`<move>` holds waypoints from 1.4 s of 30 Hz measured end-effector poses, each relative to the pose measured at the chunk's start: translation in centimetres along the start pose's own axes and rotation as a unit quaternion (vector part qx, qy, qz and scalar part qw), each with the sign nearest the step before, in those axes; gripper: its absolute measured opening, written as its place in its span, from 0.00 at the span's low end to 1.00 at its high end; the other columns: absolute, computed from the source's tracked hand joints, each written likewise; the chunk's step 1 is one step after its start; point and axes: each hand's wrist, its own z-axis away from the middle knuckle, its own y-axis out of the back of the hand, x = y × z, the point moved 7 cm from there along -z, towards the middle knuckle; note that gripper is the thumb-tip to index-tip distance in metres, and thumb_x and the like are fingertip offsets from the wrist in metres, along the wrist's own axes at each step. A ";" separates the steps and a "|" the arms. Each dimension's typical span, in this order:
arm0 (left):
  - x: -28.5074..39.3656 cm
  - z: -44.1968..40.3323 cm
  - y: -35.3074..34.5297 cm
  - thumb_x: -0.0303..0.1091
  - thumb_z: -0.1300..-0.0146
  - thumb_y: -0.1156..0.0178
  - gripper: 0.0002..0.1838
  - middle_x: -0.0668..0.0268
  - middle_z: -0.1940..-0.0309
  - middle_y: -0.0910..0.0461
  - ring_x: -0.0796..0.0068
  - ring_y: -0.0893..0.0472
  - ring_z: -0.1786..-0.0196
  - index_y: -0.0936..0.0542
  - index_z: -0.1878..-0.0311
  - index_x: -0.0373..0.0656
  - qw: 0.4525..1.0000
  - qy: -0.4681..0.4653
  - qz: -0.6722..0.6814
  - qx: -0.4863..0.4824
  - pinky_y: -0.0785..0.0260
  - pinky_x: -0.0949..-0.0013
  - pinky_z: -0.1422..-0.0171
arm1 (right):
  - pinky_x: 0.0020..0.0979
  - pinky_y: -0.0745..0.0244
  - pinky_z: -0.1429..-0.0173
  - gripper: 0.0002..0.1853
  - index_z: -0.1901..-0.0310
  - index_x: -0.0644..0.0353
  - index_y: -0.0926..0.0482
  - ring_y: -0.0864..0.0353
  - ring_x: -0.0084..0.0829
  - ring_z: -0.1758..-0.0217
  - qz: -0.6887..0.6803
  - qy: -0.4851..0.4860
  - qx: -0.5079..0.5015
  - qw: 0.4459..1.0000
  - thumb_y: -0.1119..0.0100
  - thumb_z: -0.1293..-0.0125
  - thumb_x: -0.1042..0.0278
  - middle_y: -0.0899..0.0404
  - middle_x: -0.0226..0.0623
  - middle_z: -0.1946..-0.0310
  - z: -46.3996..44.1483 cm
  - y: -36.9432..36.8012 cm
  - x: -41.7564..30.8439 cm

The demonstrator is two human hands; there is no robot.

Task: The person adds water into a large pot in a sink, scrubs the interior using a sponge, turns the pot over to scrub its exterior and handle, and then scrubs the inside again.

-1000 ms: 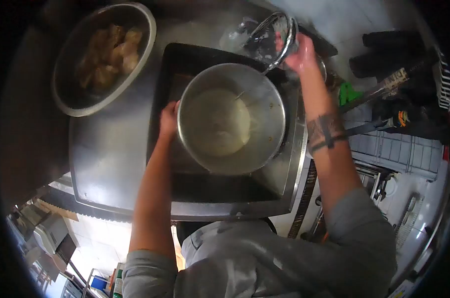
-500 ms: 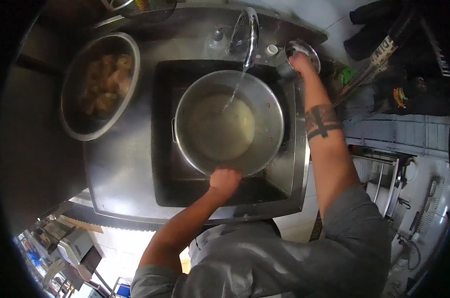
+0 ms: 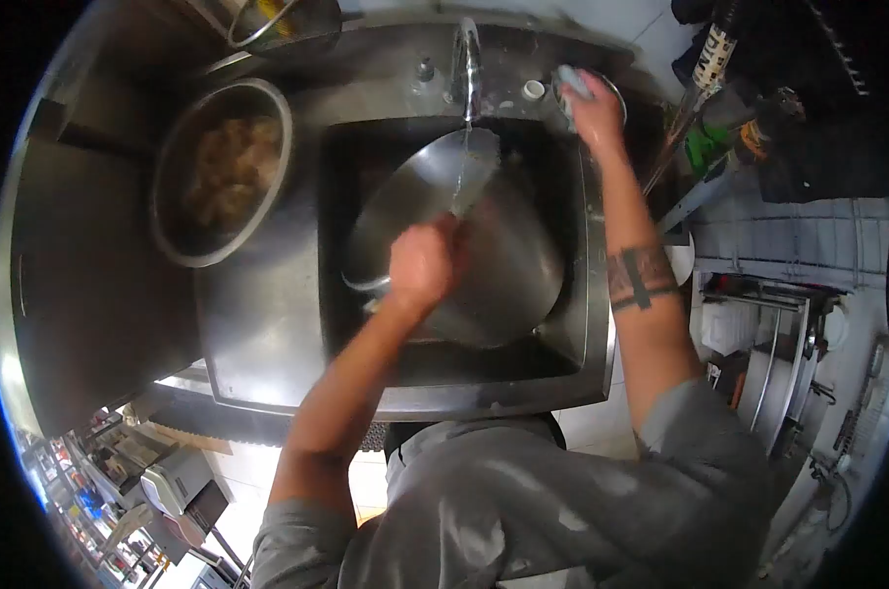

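- Since the earlier frame, the pot (image 3: 494, 265) has gone from upright to tilted on its side. Our left hand (image 3: 423, 263) has shifted from the near rim to the upper middle of the pot.
- Left hand: closed in form, back of the hand upward, set against the pot. Blur and the hand itself hide the fingers; we cannot tell which part, if any, they grip.
- Right hand (image 3: 597, 110): grasping a pale blue-grey object (image 3: 574, 82) with the fingers, over the small metal container (image 3: 617, 90) at the far right corner of the sink.
- Pot position: inside the sink (image 3: 339, 339), below the faucet. One wire handle (image 3: 364, 286) shows at the left side of the pot. We cannot make out the contents.
- Faucet (image 3: 467, 64): mounted behind the sink and running. A thin stream (image 3: 461, 162) falls toward the pot, close to our left hand.
- Rear ledge: a pump bottle (image 3: 424, 79) stands left of the faucet; a small white cap (image 3: 533, 90) lies between the faucet and the small metal container.
- Left side: a wide metal basin (image 3: 281, 162) containing pale brown pieces of food (image 3: 231, 167) rests on the steel table (image 3: 258, 319), apart from the pot.
- Right side: a green item (image 3: 705, 149) sits beyond our right forearm, near a labelled dark pole (image 3: 714, 59).
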 end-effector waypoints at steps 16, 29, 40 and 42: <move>-14.5 -2.2 0.3 0.48 0.23 0.45 0.25 0.53 0.62 0.14 0.61 0.16 0.61 0.16 0.52 0.28 0.912 0.297 0.266 0.093 0.26 0.57 0.53 | 0.53 0.29 0.35 0.22 0.40 0.62 0.25 0.26 0.55 0.36 0.077 0.171 -0.156 0.970 0.38 0.32 0.62 0.26 0.51 0.40 22.8 -7.2 -7.8; -13.5 -4.4 -1.1 0.39 0.33 0.41 0.19 0.39 0.51 0.16 0.38 0.17 0.43 0.19 0.51 0.31 0.928 0.326 0.138 0.116 0.25 0.47 0.40 | 0.49 0.23 0.38 0.25 0.43 0.57 0.19 0.20 0.54 0.42 0.024 0.130 0.005 0.991 0.33 0.46 0.75 0.17 0.50 0.47 13.6 -4.7 -7.3; -13.5 -4.9 -1.1 0.44 0.25 0.48 0.21 0.40 0.52 0.15 0.36 0.17 0.46 0.19 0.53 0.32 0.936 0.326 0.085 0.098 0.24 0.45 0.41 | 0.44 0.26 0.29 0.22 0.40 0.63 0.17 0.21 0.50 0.31 0.430 0.001 -0.386 0.817 0.49 0.28 0.61 0.20 0.51 0.35 -6.1 -7.9 12.0; -13.3 -4.9 -0.9 0.44 0.25 0.49 0.22 0.39 0.53 0.15 0.35 0.17 0.45 0.19 0.54 0.31 0.939 0.318 0.089 0.098 0.25 0.44 0.40 | 0.43 0.26 0.29 0.23 0.37 0.62 0.19 0.21 0.49 0.31 0.415 -0.012 -0.389 0.822 0.50 0.28 0.63 0.21 0.50 0.34 -6.6 -8.8 13.6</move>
